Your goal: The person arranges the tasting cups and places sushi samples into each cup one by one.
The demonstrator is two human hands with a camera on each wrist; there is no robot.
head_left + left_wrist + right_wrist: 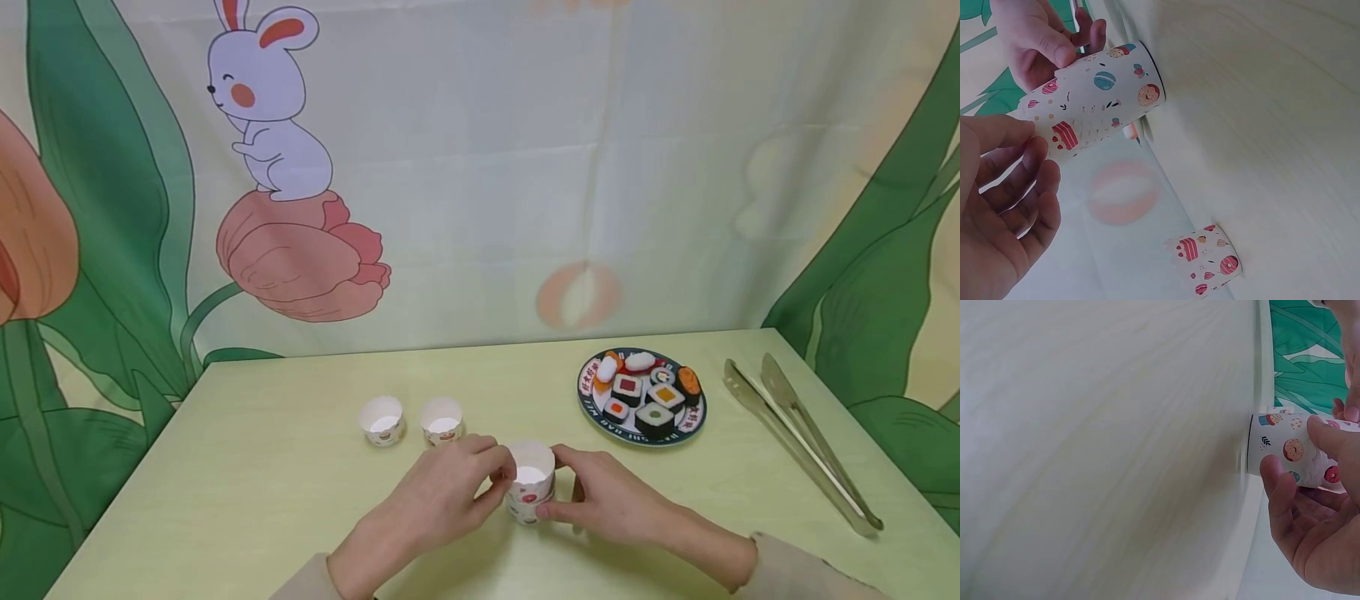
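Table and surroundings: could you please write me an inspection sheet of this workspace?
Surface: pale table with faint wood grain.
Job's things: stack of paper cups upright between the hands; two single cups farther left.
Clutter: plate of sushi pieces; metal tongs at right.
Grippers: left hand pinches the stack's upper rim; right hand grips its side.
Cables: nothing seen.
Surroundings: backdrop printed with rabbit and flowers.

Spreading wide as a pale yellow-green, wood-grained table (262, 475). Carrying two small white patterned paper cups (382, 423) standing apart, an upright stack of similar cups (532, 493), a round blue-rimmed plate (609, 429), and splayed silver metal tongs (798, 446).
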